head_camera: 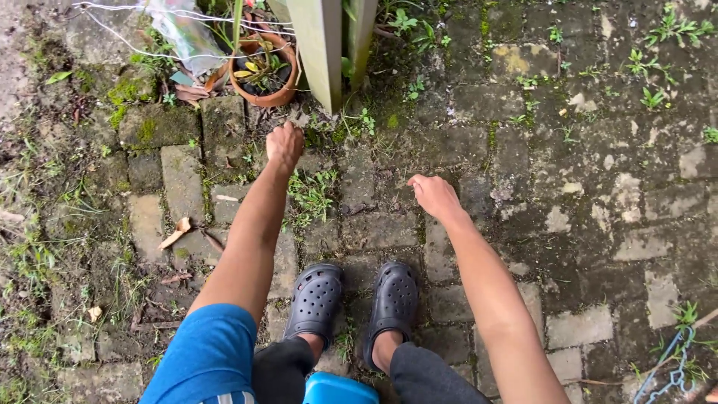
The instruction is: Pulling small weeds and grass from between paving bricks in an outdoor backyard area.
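Left hand [284, 144] and right hand [434, 196] reach down to mossy, weedy brick paving [523, 187].

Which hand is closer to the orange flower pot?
The left hand, closed in a fist over the weeds just below the round terracotta flower pot. The right hand is lower and farther right, over mossy bricks.

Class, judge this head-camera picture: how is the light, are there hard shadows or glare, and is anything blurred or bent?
Head view: soft, even daylight, no hard shadows or glare; left hand, right hand and brick paving look sharp; the green post leans, hinting at wide-angle distortion.
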